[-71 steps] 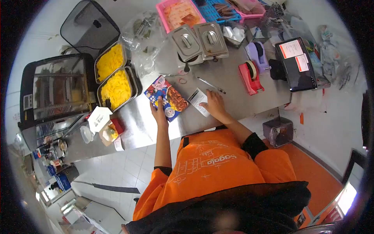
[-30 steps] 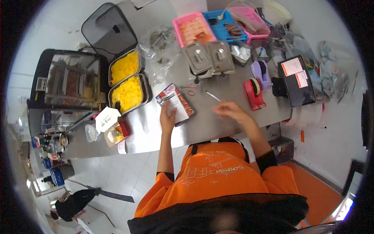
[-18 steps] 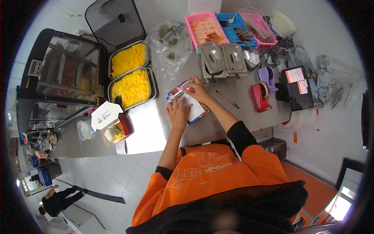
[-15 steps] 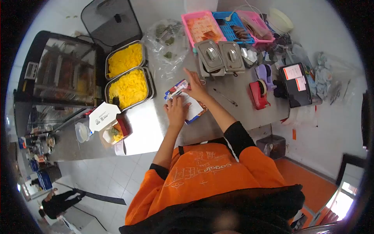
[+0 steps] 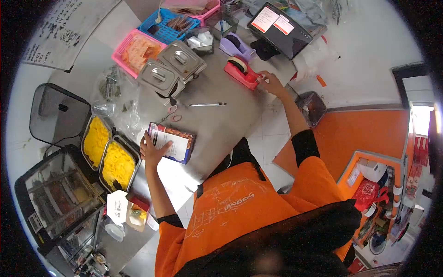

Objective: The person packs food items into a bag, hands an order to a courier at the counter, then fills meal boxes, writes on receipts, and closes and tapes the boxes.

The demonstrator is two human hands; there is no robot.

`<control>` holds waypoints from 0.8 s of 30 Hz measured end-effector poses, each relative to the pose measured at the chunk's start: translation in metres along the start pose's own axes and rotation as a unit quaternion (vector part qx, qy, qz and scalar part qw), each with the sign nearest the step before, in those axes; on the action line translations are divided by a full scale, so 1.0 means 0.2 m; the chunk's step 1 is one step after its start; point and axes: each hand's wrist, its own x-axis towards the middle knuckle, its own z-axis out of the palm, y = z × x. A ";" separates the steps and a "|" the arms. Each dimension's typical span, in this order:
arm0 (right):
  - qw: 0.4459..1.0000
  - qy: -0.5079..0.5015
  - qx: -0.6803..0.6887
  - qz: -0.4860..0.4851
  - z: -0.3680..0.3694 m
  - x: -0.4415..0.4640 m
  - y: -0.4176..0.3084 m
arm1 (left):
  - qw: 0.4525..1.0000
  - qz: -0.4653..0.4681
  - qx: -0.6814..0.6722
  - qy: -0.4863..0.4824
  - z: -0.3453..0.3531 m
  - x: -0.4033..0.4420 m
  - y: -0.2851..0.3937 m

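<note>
My left hand [image 5: 152,151] lies over the left end of a blue and red printed box [image 5: 188,150], thumb and fingers spread. Under the thumb, a white paper slip [image 5: 170,142] rests on the box's top. At the right, my right hand [image 5: 271,84] is at the cutting end of a red tape dispenser [image 5: 243,74], its fingers pinched together on the tape end; the tape itself is hardly visible. Pink-handled scissors [image 5: 173,114] lie behind the box, and a pen [image 5: 207,105] lies between the box and the dispenser.
Lidded steel containers [image 5: 159,77] stand behind the scissors, near pink [image 5: 121,57] and blue baskets [image 5: 154,34]. A purple dispenser [image 5: 237,46] and a tablet [image 5: 288,39] stand at the back. Trays of yellow food [image 5: 119,164] and an open food box [image 5: 137,216] are at the left.
My right hand has left the printed box and reached right to the red tape dispenser. My left hand stays on the box and slip. The view has turned toward the right; the scissors now show.
</note>
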 end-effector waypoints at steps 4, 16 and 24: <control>0.988 -0.127 0.064 0.058 0.00 0.16 0.02 | 0.992 0.067 -0.020 0.101 0.06 -0.04 -0.03; 0.816 -0.271 0.414 0.300 0.05 -0.06 0.28 | 0.969 0.175 -0.028 0.173 0.29 -0.37 0.00; 0.821 -0.508 0.259 0.034 0.28 -0.35 -1.07 | 0.973 0.174 -0.021 0.149 0.19 -0.40 0.00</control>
